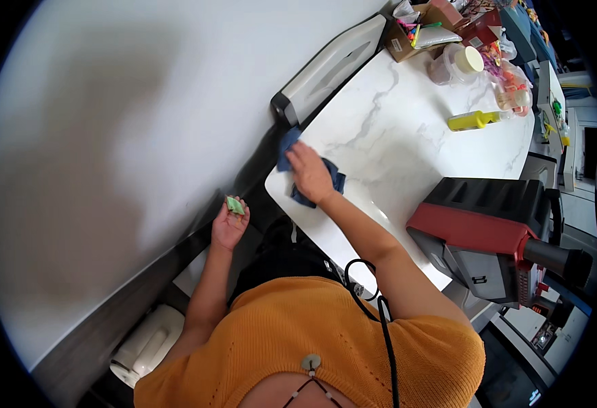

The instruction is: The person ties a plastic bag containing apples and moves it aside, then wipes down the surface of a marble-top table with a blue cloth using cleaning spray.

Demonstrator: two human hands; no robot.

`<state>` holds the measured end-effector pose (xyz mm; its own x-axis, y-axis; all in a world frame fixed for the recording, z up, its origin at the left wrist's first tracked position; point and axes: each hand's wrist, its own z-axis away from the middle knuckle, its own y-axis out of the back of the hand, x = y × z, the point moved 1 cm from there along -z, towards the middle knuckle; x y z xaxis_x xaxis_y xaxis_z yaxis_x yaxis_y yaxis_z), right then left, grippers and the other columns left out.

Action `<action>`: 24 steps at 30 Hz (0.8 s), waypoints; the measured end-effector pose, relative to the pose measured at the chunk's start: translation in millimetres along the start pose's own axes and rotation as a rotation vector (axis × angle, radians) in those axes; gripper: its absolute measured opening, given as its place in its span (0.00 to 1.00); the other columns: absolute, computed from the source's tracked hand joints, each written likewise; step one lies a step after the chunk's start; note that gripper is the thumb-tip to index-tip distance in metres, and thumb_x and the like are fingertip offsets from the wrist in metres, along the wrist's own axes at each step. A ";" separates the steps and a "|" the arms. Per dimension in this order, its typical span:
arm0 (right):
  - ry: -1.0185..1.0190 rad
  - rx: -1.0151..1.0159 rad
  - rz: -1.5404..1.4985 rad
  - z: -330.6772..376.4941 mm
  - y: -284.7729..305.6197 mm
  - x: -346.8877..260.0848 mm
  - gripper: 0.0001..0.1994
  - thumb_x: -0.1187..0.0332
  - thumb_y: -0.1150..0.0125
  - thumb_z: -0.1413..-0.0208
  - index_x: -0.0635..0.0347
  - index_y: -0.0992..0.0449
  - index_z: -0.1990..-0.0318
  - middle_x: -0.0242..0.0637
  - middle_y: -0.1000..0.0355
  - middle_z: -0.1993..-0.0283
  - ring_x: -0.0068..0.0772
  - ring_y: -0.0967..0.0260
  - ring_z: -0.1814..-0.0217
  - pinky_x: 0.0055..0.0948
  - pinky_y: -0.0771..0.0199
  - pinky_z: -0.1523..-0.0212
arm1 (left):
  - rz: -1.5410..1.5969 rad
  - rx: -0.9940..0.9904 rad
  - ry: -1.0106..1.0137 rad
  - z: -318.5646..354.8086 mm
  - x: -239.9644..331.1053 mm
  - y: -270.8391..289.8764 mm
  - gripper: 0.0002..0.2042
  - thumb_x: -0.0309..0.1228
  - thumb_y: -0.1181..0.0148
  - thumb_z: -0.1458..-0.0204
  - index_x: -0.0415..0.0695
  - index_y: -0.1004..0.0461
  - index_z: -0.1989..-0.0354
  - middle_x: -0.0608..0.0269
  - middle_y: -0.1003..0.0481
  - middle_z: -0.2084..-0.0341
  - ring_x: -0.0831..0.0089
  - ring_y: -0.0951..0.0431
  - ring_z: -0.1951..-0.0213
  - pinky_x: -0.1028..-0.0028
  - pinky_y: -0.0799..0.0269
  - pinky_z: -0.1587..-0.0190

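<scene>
My right hand is on a dark blue cloth at the table's left corner. Its fingers are bent over the cloth, part of which hangs past the white marbled table's edge, and the palm hides the middle of it. Off the table, beside the wall, my left hand is turned palm up. Its fingers curl around a small light green piece, perhaps a wrapper; its exact kind is not clear.
A grey-and-white chair back stands between wall and table. At the far end are a cardboard box of pens, a clear jar and a yellow bottle. To the right sits a bulky red-and-black case. A cream appliance is low left.
</scene>
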<state>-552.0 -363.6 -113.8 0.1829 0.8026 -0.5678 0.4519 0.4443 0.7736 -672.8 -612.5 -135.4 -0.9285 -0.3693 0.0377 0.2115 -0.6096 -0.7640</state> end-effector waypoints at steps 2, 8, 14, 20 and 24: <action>0.050 -0.093 0.000 11.1 -7.0 -23.2 0.22 0.75 0.47 0.61 0.64 0.33 0.52 0.46 0.41 0.44 0.46 0.48 0.39 0.40 0.48 0.39 | -0.009 0.035 -0.027 8.7 4.3 5.2 0.11 0.36 0.58 0.42 0.49 0.29 0.59 0.64 0.28 0.58 0.68 0.29 0.53 0.63 0.33 0.50; 0.179 -0.305 -0.105 55.6 4.5 -37.5 0.21 0.73 0.46 0.59 0.59 0.32 0.52 0.40 0.41 0.43 0.40 0.48 0.38 0.39 0.51 0.38 | 0.009 0.027 -0.056 9.0 5.8 8.0 0.11 0.35 0.59 0.42 0.48 0.29 0.59 0.65 0.28 0.59 0.68 0.29 0.53 0.63 0.34 0.49; 0.029 -0.367 0.066 119.3 63.4 -10.2 0.23 0.75 0.46 0.65 0.54 0.31 0.54 0.36 0.40 0.43 0.38 0.47 0.37 0.42 0.51 0.39 | 0.034 -0.033 -0.007 -4.7 -12.5 1.4 0.11 0.35 0.58 0.42 0.47 0.29 0.60 0.65 0.27 0.59 0.68 0.29 0.54 0.64 0.34 0.49; -0.408 0.220 0.411 83.9 85.5 92.9 0.24 0.73 0.50 0.56 0.65 0.40 0.47 0.51 0.45 0.42 0.53 0.51 0.38 0.44 0.51 0.40 | 0.015 -0.007 0.062 -20.0 -33.5 -15.0 0.12 0.37 0.60 0.42 0.47 0.30 0.59 0.63 0.29 0.58 0.66 0.29 0.54 0.64 0.34 0.50; -0.455 0.360 0.486 7.2 84.7 163.9 0.24 0.72 0.50 0.55 0.66 0.40 0.47 0.53 0.45 0.42 0.55 0.49 0.40 0.43 0.48 0.41 | -0.016 0.023 0.051 -22.8 -31.0 -24.8 0.12 0.36 0.59 0.42 0.45 0.31 0.59 0.63 0.28 0.60 0.67 0.29 0.55 0.63 0.33 0.50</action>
<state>-477.4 -197.3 -143.4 0.7418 0.5964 -0.3065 0.4708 -0.1378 0.8714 -656.2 -570.0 -132.3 -0.9461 -0.3234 0.0168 0.2024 -0.6311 -0.7488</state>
